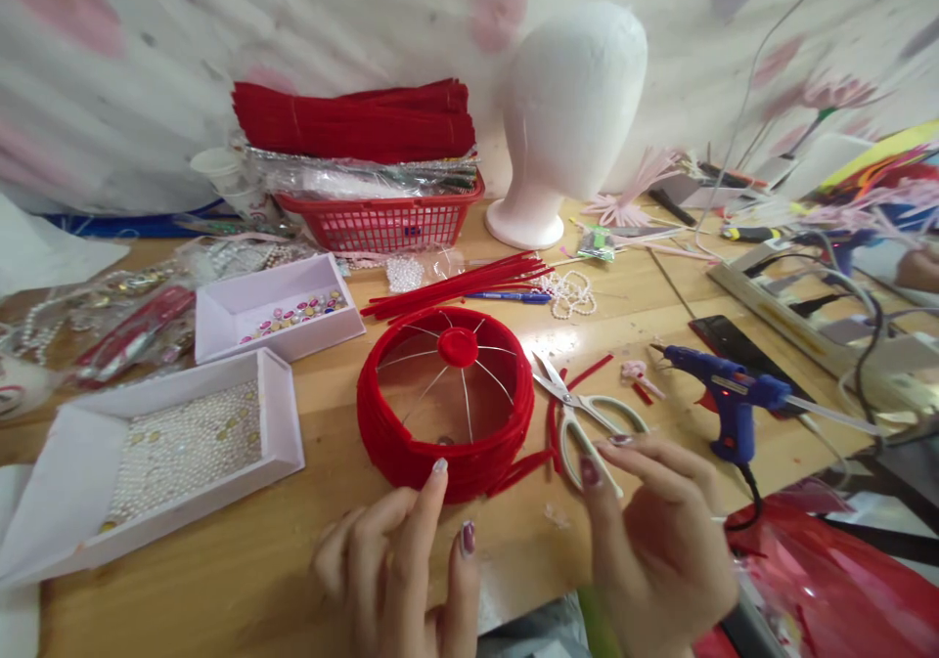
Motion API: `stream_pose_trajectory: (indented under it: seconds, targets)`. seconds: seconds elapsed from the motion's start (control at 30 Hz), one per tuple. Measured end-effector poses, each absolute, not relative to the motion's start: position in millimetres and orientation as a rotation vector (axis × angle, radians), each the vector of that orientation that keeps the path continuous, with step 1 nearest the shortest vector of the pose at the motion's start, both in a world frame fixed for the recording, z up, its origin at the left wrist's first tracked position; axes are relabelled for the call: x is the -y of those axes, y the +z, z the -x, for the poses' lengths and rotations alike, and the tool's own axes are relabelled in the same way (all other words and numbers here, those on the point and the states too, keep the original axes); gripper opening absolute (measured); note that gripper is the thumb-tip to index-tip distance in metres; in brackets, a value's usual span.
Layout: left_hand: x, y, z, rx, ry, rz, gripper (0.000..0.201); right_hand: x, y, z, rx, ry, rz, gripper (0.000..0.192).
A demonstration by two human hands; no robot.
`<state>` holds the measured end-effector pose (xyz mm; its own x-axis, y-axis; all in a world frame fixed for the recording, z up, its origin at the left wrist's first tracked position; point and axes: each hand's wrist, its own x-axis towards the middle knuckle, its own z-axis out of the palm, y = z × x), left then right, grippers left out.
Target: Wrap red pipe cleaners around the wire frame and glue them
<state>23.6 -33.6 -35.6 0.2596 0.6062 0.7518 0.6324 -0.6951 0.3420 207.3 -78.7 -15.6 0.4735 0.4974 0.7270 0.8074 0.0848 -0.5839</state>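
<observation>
A red ring (446, 406) of wrapped chenille stems stands on the wooden table (220, 560) at the middle, with thin wire spokes running to a small red hub at its top. The left hand (400, 565) lies just near of it, fingers loosely spread and holding nothing — one fingertip touches the ring's near wall. The right hand (652, 531) is to the right, fingers curled half shut with thumb and forefinger drawn close together; whether they pinch anything I cannot tell. Its fingertips lie over the handles of white scissors (583, 418), which rest just right of the ring among red stem offcuts.

Further right a blue glue gun (726, 394) stands on the table, its cord trailing near. Left of the ring sit two white trays: the near one (44, 511) holds pearl beads, the far one (220, 301) coloured gems. Behind the ring lie loose red stems (455, 286) and a blue pen. A red basket (381, 218) topped with a red stem bundle stands far, beside a white foam head (568, 120) — behind them hangs a pale flowered cloth
</observation>
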Motion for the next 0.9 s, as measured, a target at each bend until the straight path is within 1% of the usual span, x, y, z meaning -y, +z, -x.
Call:
stream_pose_trajectory:
  seconds: [0.1,0.27,0.37,0.53,0.7,0.9]
  targets:
    - [33,-36,-24,1.196,-1.502,2.469,0.05,85,-15,-235,1.1,-0.405,1.592,0.011]
    - [31,-20,-33,1.189,-1.522,2.419,0.031,95,-9,-236,1.132,-0.153,1.542,0.009]
    - [26,-3,-41,1.173,-1.536,2.394,0.023,92,-10,-227,1.177,-0.142,1.542,0.009]
    - [15,15,-55,1.165,-1.373,2.419,0.019,82,-21,-237,1.167,-0.199,1.64,0.005]
    - [13,16,-62,1.233,-1.276,2.37,0.018,79,-21,-248,1.225,-0.185,1.566,0.007]
    - [19,15,-68,1.285,-1.192,2.337,0.007,77,-25,-249,1.262,-0.154,1.545,0.01]
